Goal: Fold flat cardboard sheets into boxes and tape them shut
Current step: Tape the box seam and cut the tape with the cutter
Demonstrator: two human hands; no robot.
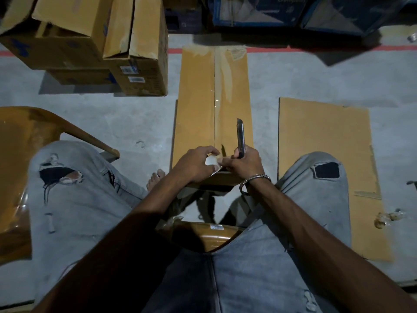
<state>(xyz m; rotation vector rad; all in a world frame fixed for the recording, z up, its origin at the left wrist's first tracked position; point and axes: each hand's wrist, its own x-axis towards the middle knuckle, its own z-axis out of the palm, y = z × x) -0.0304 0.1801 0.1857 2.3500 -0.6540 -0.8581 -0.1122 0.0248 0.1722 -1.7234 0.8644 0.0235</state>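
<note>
Both forearms are extended forward between the spread knees, hands nearly touching. Left hand (195,164) is curled, palm down, pinching a pale tape roll (212,161). Right hand (244,162) is fisted round a utility knife (241,137), blade pointed away; a metal bracelet (253,180) is worn on that wrist.

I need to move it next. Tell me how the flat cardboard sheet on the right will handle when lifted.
The flat cardboard sheet probably feels light: it lies as one thin layer on the floor. Being long and thin, it may sag if lifted by one end. Its worn near edge could tear.
</note>
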